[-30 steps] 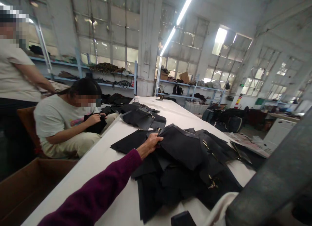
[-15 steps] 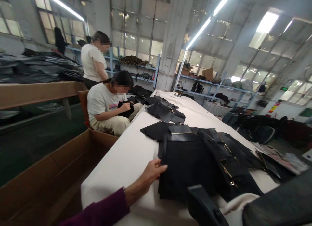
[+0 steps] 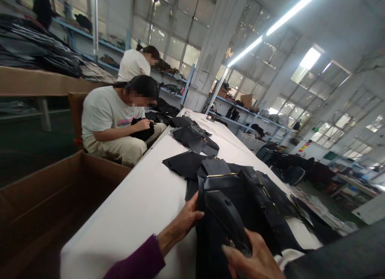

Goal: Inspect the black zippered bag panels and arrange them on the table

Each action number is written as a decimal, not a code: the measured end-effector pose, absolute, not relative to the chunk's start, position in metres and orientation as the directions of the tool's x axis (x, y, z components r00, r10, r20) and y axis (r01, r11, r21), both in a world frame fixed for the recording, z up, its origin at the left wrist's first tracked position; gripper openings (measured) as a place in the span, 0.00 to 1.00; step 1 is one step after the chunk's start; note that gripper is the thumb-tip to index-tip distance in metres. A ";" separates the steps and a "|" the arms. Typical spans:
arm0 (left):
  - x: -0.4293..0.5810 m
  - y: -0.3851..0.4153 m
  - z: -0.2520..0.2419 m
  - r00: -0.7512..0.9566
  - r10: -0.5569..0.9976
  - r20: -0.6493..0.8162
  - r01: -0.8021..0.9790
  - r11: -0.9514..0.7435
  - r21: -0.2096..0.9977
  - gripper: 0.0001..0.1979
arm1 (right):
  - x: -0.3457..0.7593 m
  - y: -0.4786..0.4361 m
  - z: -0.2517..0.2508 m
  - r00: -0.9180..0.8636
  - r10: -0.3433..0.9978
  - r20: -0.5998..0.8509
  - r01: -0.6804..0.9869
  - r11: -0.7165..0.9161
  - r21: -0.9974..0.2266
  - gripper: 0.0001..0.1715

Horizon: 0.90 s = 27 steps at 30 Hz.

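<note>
Against left hand [image 3: 183, 222], black zippered piece [image 3: 211, 233], under black tool [image 3: 227, 212]

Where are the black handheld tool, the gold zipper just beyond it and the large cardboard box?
Black handheld tool [image 3: 227, 214], head view: middle of its curved body.
Gold zipper [image 3: 222, 175], head view: middle of its length.
Large cardboard box [image 3: 104, 172], head view: inside of its far wall.

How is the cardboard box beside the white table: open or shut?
Open: no lid covers the cardboard box, and its inner walls show.

Left hand [image 3: 187, 218] pinches, right hand [image 3: 257, 255] curls in a grip
</note>
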<state>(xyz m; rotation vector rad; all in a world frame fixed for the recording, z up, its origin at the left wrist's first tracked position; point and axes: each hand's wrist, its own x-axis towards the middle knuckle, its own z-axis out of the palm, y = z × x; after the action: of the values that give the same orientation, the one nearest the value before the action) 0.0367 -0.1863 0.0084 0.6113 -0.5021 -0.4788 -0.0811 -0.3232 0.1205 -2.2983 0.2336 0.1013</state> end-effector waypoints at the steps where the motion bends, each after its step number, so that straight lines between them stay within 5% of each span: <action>1: 0.037 -0.184 0.008 0.774 -0.558 0.298 0.270 0.717 0.642 0.42 | -0.072 -0.318 0.120 0.984 -0.072 -0.165 -0.173 -0.625 -0.761 0.12; 4: 0.039 -0.180 0.008 0.779 -0.560 0.282 0.246 0.687 0.684 0.44 | -0.046 -0.306 0.119 0.983 0.037 -0.178 -0.129 -0.547 -0.827 0.12; 14: 0.038 -0.175 0.003 0.799 -0.569 0.198 0.252 0.614 0.748 0.47 | -0.021 -0.319 0.147 0.987 -0.078 -0.142 -0.161 -0.596 -0.787 0.19; 21: 0.038 -0.174 0.007 0.806 -0.545 0.229 0.223 0.639 0.736 0.45 | -0.047 -0.307 0.143 0.972 0.022 -0.232 -0.170 -0.612 -0.772 0.10; 27: 0.037 -0.176 0.003 0.781 -0.573 0.249 0.212 0.618 0.757 0.44 | -0.007 -0.295 0.138 0.986 -0.001 -0.167 -0.138 -0.565 -0.814 0.15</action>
<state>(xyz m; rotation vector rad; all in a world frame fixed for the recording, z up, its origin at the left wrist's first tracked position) 0.0373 -0.1757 0.0032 0.7833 -0.5053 -0.4742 -0.0067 -0.2947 0.1378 -2.1650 0.0970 0.1814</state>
